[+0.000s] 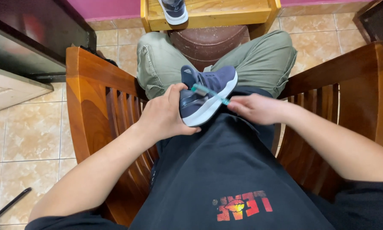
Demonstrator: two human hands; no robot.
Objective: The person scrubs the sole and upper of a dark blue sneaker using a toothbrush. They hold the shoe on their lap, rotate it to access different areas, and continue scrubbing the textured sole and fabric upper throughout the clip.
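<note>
Sitting in a wooden armchair (93, 98), the person holds a navy sneaker (206, 93) with a white sole on the lap, above the olive trousers (264, 59). The left hand (164, 117) wraps the shoe's heel end, its grip curled around the sole and upper, thumb on top. The right hand (255, 108) pinches the handle end of a teal toothbrush (208, 93), whose head lies across the shoe's side. A second matching sneaker (173, 10) rests on a yellow wooden stool (225, 15) ahead, near its left edge, well apart from the hands. Beige floor tiles (29, 127) surround the chair.
</note>
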